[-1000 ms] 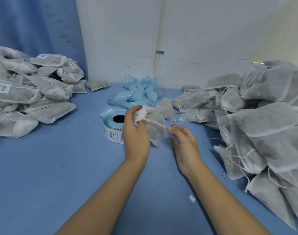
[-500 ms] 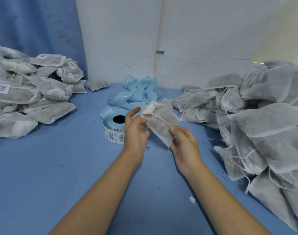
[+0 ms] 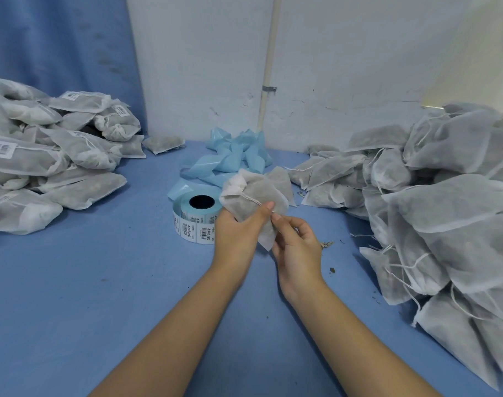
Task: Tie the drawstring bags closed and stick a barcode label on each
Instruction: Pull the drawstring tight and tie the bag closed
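Note:
A grey-white mesh drawstring bag (image 3: 254, 196) is held above the blue table, its gathered neck pointing up and left with the string across it. My left hand (image 3: 239, 230) grips the bag from below, thumb pressed on the string. My right hand (image 3: 296, 247) pinches the bag's lower corner and the string end beside the left thumb. A roll of barcode labels (image 3: 194, 222) stands on the table just left of my left hand.
A pile of labelled, tied bags (image 3: 44, 156) fills the left side. A large heap of unlabelled bags (image 3: 433, 213) with loose strings lies on the right. Crumpled light-blue backing strip (image 3: 236, 156) lies behind the roll. The table (image 3: 101, 296) is blue; a white wall stands behind.
The bag was turned from hanging by its neck to lying across my left palm. My right hand moved from pulling the string outward to meeting the left thumb at the bag's lower edge.

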`<state>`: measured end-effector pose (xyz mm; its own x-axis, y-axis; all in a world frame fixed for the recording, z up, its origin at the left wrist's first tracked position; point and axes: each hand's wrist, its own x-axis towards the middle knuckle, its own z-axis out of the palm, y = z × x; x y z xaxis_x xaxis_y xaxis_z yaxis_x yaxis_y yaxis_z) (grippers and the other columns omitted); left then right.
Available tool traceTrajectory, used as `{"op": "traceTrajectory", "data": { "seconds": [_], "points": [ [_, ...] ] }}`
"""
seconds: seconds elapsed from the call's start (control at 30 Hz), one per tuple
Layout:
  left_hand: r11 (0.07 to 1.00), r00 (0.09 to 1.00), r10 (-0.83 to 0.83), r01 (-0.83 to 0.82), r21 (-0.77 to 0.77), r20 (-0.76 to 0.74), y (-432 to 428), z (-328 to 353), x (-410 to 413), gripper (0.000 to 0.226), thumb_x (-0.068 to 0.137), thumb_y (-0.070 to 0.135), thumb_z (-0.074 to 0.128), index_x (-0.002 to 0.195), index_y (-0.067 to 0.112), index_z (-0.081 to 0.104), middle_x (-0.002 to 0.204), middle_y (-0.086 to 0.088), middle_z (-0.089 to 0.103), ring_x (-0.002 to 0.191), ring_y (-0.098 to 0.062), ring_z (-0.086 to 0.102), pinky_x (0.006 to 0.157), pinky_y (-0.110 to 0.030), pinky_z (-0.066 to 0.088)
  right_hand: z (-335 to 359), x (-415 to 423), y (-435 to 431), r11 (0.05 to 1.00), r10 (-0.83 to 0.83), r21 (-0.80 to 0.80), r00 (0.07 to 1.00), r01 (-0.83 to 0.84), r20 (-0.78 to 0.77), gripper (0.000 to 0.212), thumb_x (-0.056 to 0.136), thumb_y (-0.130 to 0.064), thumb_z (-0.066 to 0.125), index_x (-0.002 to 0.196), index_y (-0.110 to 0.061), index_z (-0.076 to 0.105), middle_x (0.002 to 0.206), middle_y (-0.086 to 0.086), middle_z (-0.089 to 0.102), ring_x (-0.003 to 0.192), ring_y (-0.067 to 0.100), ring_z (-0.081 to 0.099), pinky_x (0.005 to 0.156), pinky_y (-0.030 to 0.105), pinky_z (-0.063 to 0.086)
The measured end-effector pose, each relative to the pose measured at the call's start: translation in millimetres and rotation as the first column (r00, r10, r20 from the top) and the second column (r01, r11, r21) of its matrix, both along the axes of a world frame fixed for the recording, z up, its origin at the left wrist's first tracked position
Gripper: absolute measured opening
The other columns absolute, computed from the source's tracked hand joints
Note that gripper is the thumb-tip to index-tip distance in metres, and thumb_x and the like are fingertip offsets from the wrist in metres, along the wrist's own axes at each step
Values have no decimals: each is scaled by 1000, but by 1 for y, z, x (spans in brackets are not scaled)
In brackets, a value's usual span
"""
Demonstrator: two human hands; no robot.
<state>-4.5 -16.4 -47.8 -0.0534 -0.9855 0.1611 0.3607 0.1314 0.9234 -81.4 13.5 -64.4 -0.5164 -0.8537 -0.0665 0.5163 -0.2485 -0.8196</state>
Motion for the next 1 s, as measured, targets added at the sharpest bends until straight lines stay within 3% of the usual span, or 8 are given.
{"op": "traceTrajectory", "data": {
  "seconds": [0.33,0.47,0.53,0.6,0.67,0.77,0.9,1.0],
  "points": [
    [999,999,34,-33,-21,19,-4,-3,3,11,80,10,74,84,18,68,77,8,73,76,-7,70,64,-19,54,-2,2,-1,1000,0,0,1000,0,-19,9,86,-9,69,86,-6,60,77,6,70,77,16,70,69,25,58],
    [990,993,117,-115,82,-12,-12,3,10,10,79,20,76,86,19,68,86,2,74,84,-15,71,73,-31,57,-1,3,-3,999,41,13,980,-40,-195,4,92,-7,58,94,-8,55,85,9,69,73,15,68,66,25,56],
    [985,992,121,-117,123,-25,-17,8,16,13,78,22,76,89,17,68,90,-1,74,87,-19,70,80,-39,56,-4,3,-3,994,73,111,866,-20,-495,15,91,-6,52,100,-17,51,84,9,67,65,11,61,63,24,50],
    [989,994,88,-79,128,-61,-20,12,23,13,81,19,74,92,16,69,95,-4,74,92,-21,70,85,-40,56,-8,3,-3,980,174,198,559,-17,-810,28,89,-7,48,110,-26,46,77,7,63,60,5,53,61,19,41],
    [993,993,36,-24,113,-110,-22,15,28,12,84,13,69,96,15,69,98,-6,74,93,-22,70,85,-38,55,-11,6,-3,973,230,225,266,-49,-936,31,91,-10,48,117,-27,46,69,0,55,60,6,49,59,22,38],
    [994,993,7,7,110,-119,-24,16,32,13,84,7,65,96,12,69,92,-6,74,87,-22,71,81,-35,56,-9,10,-5,982,188,186,52,-41,-981,10,95,-16,47,105,-17,50,74,-2,47,68,16,46,62,34,36],
    [995,1000,24,-22,96,-19,-24,16,31,15,79,-4,62,75,11,67,67,-1,69,63,-15,65,65,-27,53,-9,11,-1,979,201,202,21,34,-979,20,99,-20,45,82,-11,48,82,9,56,74,25,53,64,39,38],
    [995,994,52,-59,77,100,-23,16,29,24,68,-8,60,53,10,54,44,7,54,43,-9,52,43,-13,40,-9,6,0,968,232,246,194,46,-953,20,97,-15,44,79,-20,51,75,-4,55,65,9,48,61,32,35]
  ]
}}
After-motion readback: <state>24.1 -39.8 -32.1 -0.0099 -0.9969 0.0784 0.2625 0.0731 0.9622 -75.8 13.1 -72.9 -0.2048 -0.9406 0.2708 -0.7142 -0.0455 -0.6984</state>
